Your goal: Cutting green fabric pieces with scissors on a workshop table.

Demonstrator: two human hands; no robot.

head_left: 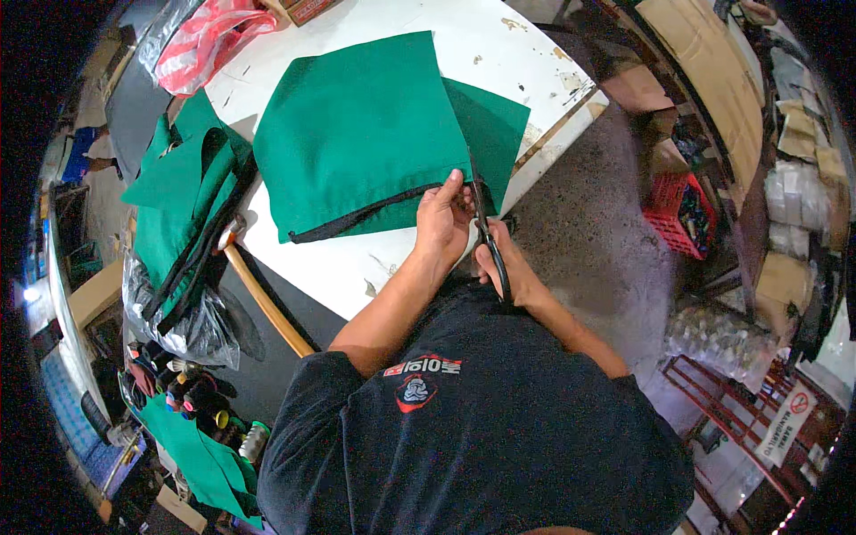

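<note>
A green fabric piece [357, 125] with a black trim [357, 214] along its near edge lies on a white table [330, 276]. Another green piece [490, 120] shows under it at the right. My left hand [444, 214] pinches the near right corner of the trimmed piece, thumb on top. In my right hand [508, 263] is a pair of black scissors [484, 218], blades pointing away along the fabric's right edge, close to my left fingers. Whether the blades are parted is hard to make out.
Left of the table, more black-trimmed green pieces [183, 196] lie heaped over a clear plastic bag [192, 321]. A wooden-handled hammer [267, 299] lies beside them. A red-and-white striped bag [209, 45] sits at the far left. A red crate [678, 214] stands on the floor at right.
</note>
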